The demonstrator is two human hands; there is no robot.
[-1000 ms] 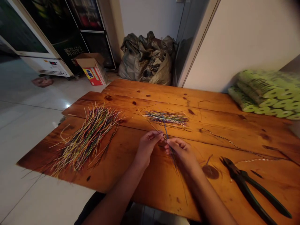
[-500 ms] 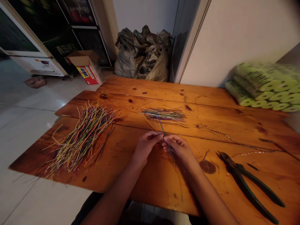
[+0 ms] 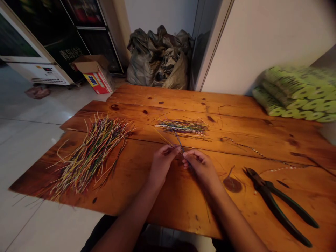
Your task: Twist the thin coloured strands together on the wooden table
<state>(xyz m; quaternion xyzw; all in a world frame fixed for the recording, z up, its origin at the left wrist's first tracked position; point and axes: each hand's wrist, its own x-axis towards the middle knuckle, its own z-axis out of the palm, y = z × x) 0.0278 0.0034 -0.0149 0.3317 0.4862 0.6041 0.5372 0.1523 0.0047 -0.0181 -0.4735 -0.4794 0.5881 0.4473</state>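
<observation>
Over the middle of a wooden table [image 3: 183, 206], my left hand [image 3: 162, 165] and my right hand [image 3: 201, 167] meet, both pinching a few thin coloured wires [image 3: 178, 140]. The wires stick out past my fingers toward the far side. A small flat bundle of coloured wires [image 3: 183, 126] lies just beyond my hands. A large loose pile of coloured wires [image 3: 93, 152] spreads over the table's left part.
Dark-handled pliers [image 3: 278, 204] lie at the right front. A twisted wire strand [image 3: 252, 151] runs across the right side. Green rolls [image 3: 296, 94] are stacked at the far right by the wall. Beyond the table: stuffed sacks [image 3: 160, 59], a cardboard box [image 3: 94, 73], a fridge.
My hands have stayed together on the wires with small finger shifts. The view has tilted slightly, so everything sits a little lower and further left.
</observation>
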